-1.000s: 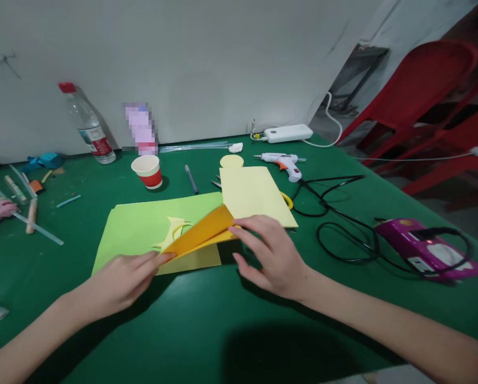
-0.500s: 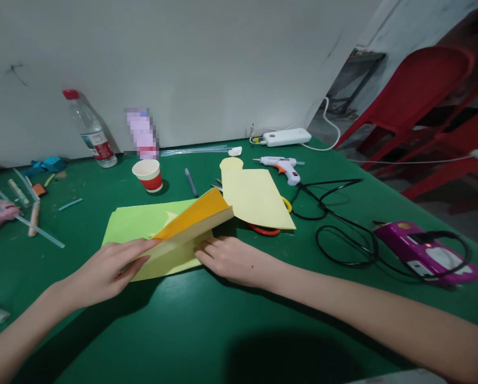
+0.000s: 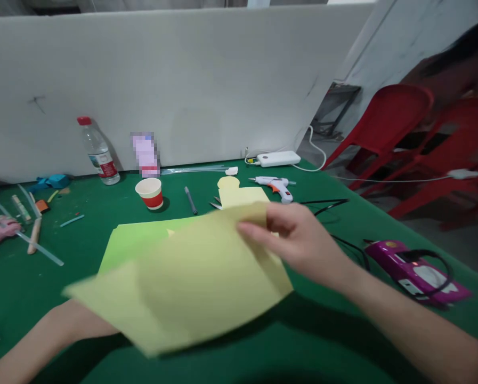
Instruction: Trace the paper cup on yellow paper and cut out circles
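Observation:
A pale yellow paper sheet (image 3: 207,282) is lifted off the table, curved and blurred by motion. My right hand (image 3: 302,240) pinches its upper right edge between thumb and fingers. Only the wrist and back part of my left hand (image 3: 82,320) show; its fingers are hidden behind the sheet. Green paper (image 3: 138,240) lies flat under and behind the raised sheet. Just beyond is a cut pale yellow paper piece (image 3: 242,196) with a rounded end, partly covered. The tips of a pair of scissors (image 3: 217,204) poke out beside it.
A paper cup (image 3: 150,193), a pen (image 3: 191,200) and a water bottle (image 3: 99,154) stand or lie toward the back panel. At right are a glue gun (image 3: 274,186), a white power strip (image 3: 278,158) and a purple device (image 3: 416,272) with a black cord. Sticks and a pink tool (image 3: 1,233) lie left.
The yellow sheet, folded up with its orange side showing before, is now opened out and raised. My right hand has moved up and right with its edge; my left hand has gone behind it.

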Motion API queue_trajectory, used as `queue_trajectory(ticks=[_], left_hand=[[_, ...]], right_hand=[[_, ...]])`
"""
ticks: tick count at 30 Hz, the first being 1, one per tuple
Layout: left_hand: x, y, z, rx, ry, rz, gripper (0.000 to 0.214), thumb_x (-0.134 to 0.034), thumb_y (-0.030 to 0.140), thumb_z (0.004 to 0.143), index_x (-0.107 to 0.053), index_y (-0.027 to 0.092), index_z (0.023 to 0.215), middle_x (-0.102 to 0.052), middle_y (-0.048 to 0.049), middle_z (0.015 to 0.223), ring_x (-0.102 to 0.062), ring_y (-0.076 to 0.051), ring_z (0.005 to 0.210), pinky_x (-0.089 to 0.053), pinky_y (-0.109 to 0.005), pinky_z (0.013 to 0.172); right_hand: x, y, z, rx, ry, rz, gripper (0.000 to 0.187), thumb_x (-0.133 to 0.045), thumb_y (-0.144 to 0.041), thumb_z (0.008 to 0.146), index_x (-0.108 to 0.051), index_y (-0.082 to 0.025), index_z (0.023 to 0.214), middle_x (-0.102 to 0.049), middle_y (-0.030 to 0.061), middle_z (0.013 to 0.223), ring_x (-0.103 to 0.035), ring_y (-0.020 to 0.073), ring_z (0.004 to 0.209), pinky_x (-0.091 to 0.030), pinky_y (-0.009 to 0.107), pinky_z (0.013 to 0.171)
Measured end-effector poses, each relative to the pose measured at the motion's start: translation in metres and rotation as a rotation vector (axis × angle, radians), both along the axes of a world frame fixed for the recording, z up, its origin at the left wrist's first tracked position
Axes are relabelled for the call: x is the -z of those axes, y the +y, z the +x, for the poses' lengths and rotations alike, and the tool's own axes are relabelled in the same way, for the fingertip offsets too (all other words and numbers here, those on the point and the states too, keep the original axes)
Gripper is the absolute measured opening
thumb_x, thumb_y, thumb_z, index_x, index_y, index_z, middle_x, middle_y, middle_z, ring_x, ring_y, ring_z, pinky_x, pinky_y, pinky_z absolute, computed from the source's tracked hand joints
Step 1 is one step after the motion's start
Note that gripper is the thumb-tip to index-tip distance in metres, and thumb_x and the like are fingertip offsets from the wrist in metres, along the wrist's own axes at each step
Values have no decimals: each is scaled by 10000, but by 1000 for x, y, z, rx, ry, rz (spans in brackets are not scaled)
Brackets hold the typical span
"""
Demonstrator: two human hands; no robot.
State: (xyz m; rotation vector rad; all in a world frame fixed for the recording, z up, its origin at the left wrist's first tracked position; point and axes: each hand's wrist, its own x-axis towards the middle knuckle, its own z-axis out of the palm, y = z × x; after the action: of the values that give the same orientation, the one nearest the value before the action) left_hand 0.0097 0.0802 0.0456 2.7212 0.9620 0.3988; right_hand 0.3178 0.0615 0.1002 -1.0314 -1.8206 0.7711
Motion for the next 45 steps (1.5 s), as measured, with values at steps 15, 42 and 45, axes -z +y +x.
queue_trajectory(ticks=[15, 42, 45], left_hand=[[23, 23, 59, -390, -688, -911, 389, -347, 401, 885, -523, 153, 1128, -626, -137, 1095, -607, -249, 989, -502, -410, 831], [-33, 34, 105, -218, -1006, -739, 94, -672, 265, 721, -675, 210, 797, -711, 8, 816, -665, -150, 708, -553, -184, 555], [-42, 32, 101, -270, -971, -565, 67, -685, 234, 695, -672, 191, 645, -680, 32, 618, -619, -112, 533, -500, -147, 448]], right_hand=[[32, 68, 19, 94, 195, -355, 274, -579, -399, 768, -651, -151, 862, -685, 48, 756, -642, 191, 654, -508, 288, 527], [18, 40, -2, -134, 306, -534, 275, -648, -325, 743, -646, -202, 990, -692, 65, 948, -671, 187, 778, -563, 266, 622], [16, 34, -3, -35, 349, -487, 243, -676, -305, 722, -670, -209, 945, -706, 51, 920, -679, 188, 752, -568, 249, 587]])
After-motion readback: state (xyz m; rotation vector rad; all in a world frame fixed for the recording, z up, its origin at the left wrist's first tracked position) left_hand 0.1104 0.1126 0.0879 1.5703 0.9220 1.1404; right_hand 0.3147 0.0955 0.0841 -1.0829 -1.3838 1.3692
